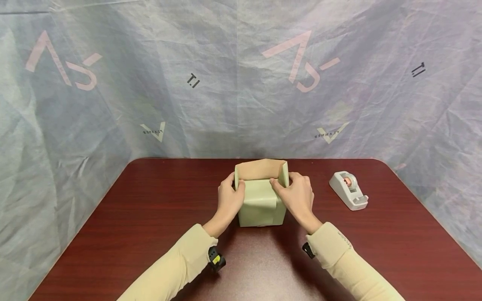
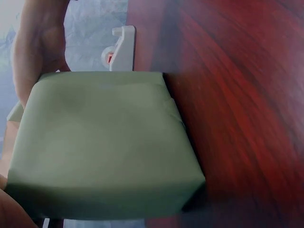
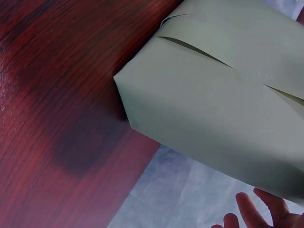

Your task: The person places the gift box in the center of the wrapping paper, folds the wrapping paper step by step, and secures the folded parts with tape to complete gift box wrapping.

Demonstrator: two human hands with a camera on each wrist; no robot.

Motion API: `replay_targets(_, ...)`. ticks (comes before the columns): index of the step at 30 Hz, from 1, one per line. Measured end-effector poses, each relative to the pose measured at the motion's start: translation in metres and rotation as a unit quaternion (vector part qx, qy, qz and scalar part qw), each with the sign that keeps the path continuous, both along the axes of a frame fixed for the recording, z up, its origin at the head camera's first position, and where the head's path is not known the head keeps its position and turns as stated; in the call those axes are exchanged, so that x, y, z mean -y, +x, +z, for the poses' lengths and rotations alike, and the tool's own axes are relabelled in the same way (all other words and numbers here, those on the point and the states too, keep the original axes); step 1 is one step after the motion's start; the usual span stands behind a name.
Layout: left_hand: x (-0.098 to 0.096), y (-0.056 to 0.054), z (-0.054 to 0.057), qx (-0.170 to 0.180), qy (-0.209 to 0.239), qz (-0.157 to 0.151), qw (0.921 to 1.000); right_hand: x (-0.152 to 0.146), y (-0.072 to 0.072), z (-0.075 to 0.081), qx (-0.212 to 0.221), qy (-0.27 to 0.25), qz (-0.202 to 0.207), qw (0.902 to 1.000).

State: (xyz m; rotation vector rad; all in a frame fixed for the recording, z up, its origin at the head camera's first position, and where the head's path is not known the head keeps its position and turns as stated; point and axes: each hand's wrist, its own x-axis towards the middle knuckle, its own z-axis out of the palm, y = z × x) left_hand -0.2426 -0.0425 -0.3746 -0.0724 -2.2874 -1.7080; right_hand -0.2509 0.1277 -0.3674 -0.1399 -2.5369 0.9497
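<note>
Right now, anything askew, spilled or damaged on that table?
Yes. On the green package, the right wrist view shows a seam gaping in two places; its edge isn't lying flat. No spill visible.

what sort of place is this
Probably a screened-off workspace, perhaps for wrapping: printed sheeting hangs behind a dark red table, with a tape dispenser on it and a green paper package in view.

A cream left sleeve and right sleeve end in wide cuffs, the right bearing faint lettering; a black device with a yellow patch shows at the left, a black piece at the right.
</note>
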Motion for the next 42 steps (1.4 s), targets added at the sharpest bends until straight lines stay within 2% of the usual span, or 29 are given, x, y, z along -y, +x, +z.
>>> replay_targets(4, -0.002, -0.004, 0.000, 0.041, 0.066, 0.012, 0.9969, 0.000, 0.000, 0.000, -0.001, 0.000, 0.002, 1.0000)
replay_targets(7, -0.004, -0.005, 0.001, 0.066, 0.118, 0.011, 0.9908, 0.001, 0.000, 0.000, -0.002, -0.002, 0.003, 1.0000)
replay_targets(9, -0.005, -0.005, 0.003, 0.074, 0.141, 0.008, 0.9872, 0.001, 0.000, 0.000, -0.004, -0.005, 0.004, 1.0000)
replay_targets(11, -0.006, -0.005, 0.005, 0.075, 0.143, 0.008, 0.9868, 0.001, 0.001, 0.000, -0.005, -0.005, 0.005, 1.0000)
replay_targets(18, -0.007, -0.005, 0.005, 0.038, 0.048, 0.010, 0.9981, 0.002, 0.001, 0.000, -0.001, -0.004, 0.003, 1.0000)
replay_targets(24, -0.003, 0.000, -0.002, 0.023, 0.008, -0.005, 0.9997, 0.002, 0.002, 0.000, 0.008, -0.003, -0.002, 1.0000)
replay_targets(29, -0.001, 0.002, -0.006, -0.030, -0.071, 0.001, 0.9970, 0.000, 0.004, 0.001, -0.003, 0.001, 0.011, 0.9999)
replay_targets(32, -0.001, 0.003, -0.008, -0.043, -0.101, 0.000, 0.9940, -0.002, 0.007, 0.001, -0.009, 0.010, 0.025, 0.9996)
replay_targets(35, -0.001, 0.002, -0.009, -0.043, -0.108, -0.007, 0.9932, -0.003, 0.011, 0.001, -0.017, 0.020, 0.041, 0.9988)
replay_targets(42, -0.001, 0.001, -0.010, -0.050, -0.120, -0.005, 0.9916, -0.007, 0.019, -0.002, -0.028, -0.015, 0.130, 0.9910)
